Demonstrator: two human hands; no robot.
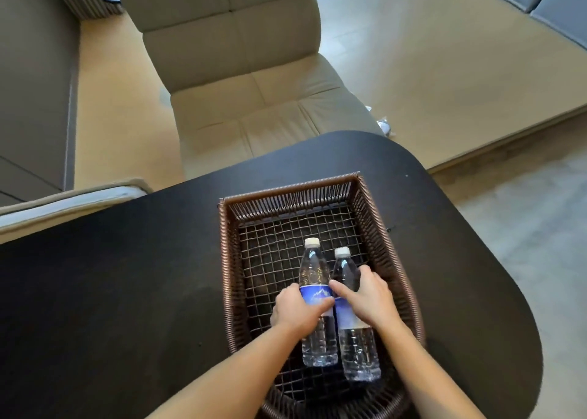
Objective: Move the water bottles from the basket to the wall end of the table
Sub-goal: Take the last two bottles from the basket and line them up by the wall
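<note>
Two clear water bottles with white caps and blue labels lie side by side in a brown wire basket (374, 215) on a black table (133, 275). My left hand (297, 312) is wrapped around the middle of the left bottle (313, 269). My right hand (368, 294) grips the right bottle (359, 352) around its upper body and label. Both bottles point with their caps away from me. I cannot tell whether they rest on the basket floor or are slightly raised.
A beige padded chair (254, 78) stands just beyond the table's far edge. The table's rounded end (476, 228) curves off to the right, above a grey floor. A second chair's edge (73, 199) shows at the left.
</note>
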